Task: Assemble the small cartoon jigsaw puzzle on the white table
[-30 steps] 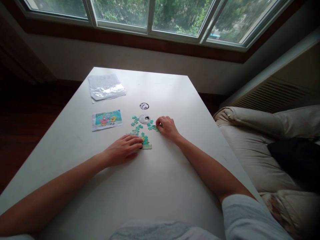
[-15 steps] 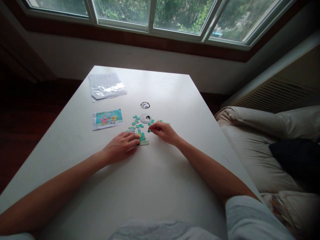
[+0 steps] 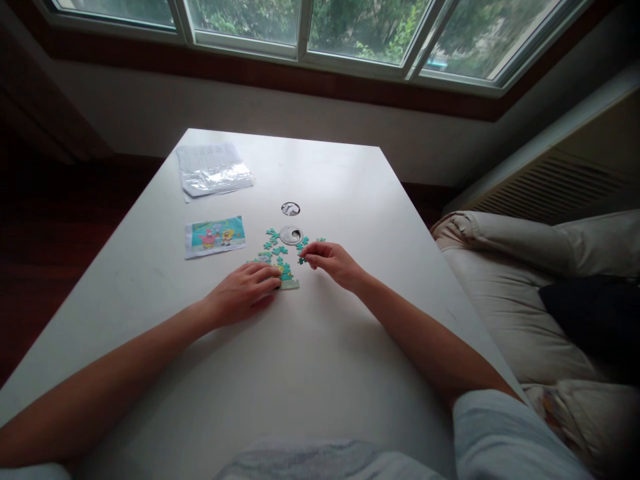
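The right hand [image 3: 334,263] has its thumb and forefinger pinched together on a small teal puzzle piece [image 3: 301,261], just to the right of the partly joined puzzle [image 3: 286,273]. The left hand [image 3: 245,287] lies palm down with relaxed, outstretched fingers, gripping nothing; its fingertips rest on the left side of the joined part and cover some of it. A pale green strip runs along the near edge of that part, with teal and a bit of yellow above it. How many pieces are locked together is hard to tell at this size.

Loose teal pieces [image 3: 277,251] are scattered just beyond the puzzle, and a few more lie beside the right hand's fingers. Past them, a round metal disc [image 3: 291,235] with a dark opening sits in the white table [image 3: 350,373], and a round hole [image 3: 291,209] is cut farther back.

To the left of the pieces lies a picture sheet [image 3: 215,237] showing a pink figure and a yellow figure on blue. Beyond it, near the far left corner, are papers in a clear plastic sleeve [image 3: 215,170]. A cream sofa [image 3: 495,293] stands to the right, with dark cloth [image 3: 595,313] on it. A window [image 3: 250,23] shows green trees.
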